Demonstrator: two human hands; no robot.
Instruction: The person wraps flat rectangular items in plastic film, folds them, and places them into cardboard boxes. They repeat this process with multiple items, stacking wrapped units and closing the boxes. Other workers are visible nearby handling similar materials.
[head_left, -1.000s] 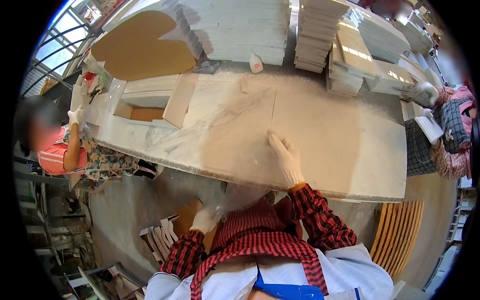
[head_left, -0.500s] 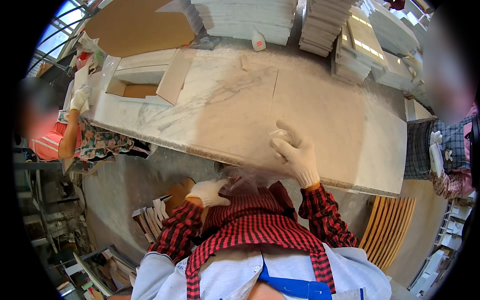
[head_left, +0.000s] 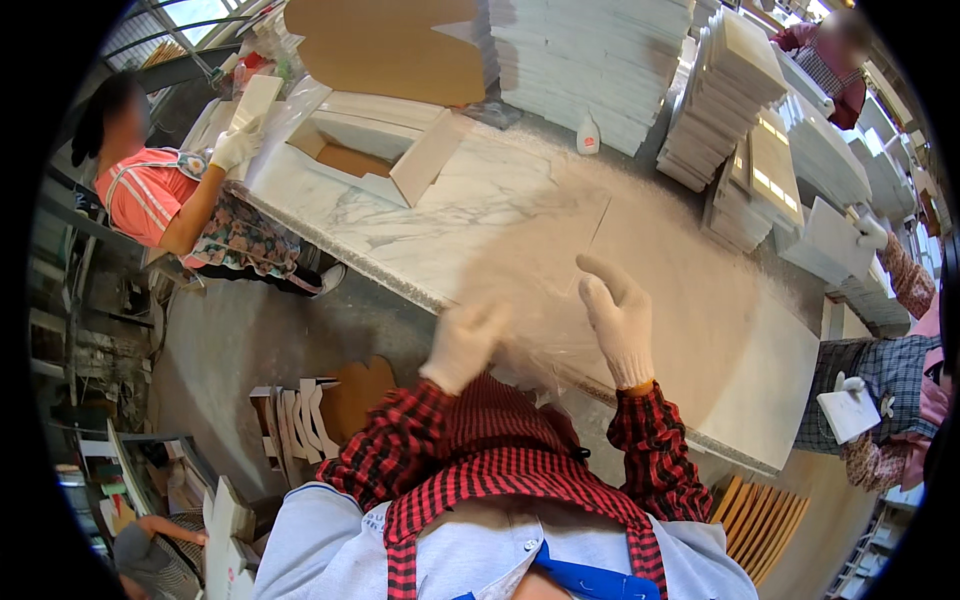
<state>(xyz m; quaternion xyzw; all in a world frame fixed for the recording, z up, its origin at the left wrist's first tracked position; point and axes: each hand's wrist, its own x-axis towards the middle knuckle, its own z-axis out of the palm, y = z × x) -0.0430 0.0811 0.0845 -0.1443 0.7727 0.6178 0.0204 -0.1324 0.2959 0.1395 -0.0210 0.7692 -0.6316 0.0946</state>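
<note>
My left hand point(head_left: 467, 343), in a white knit glove, hangs over the near edge of the marble-look table point(head_left: 370, 215). Its fingers are curled but smeared by motion, so what they hold, if anything, does not show. To its right, above the dusty part of the tabletop, my gloved right hand point(head_left: 618, 322) is raised with thumb and fingers apart and nothing visible in it. Thin clear plastic film point(head_left: 535, 370) drapes over the table edge between my hands, beside the red-and-black checked apron. I cannot tell whether either hand touches it.
An open carton point(head_left: 405, 180) rests on the table's left part. Behind stand a cardboard sheet point(head_left: 390, 50), a white bottle point(head_left: 588, 135) and stacked white slabs point(head_left: 580, 65). Co-workers stand left and right, each holding a pale slab; another is at the far right. Wooden slats point(head_left: 760, 525) lean below.
My left hand has risen from beside the apron to the table edge. My right hand has opened its fingers and moved slightly right. The view has turned, showing more of the co-workers.
</note>
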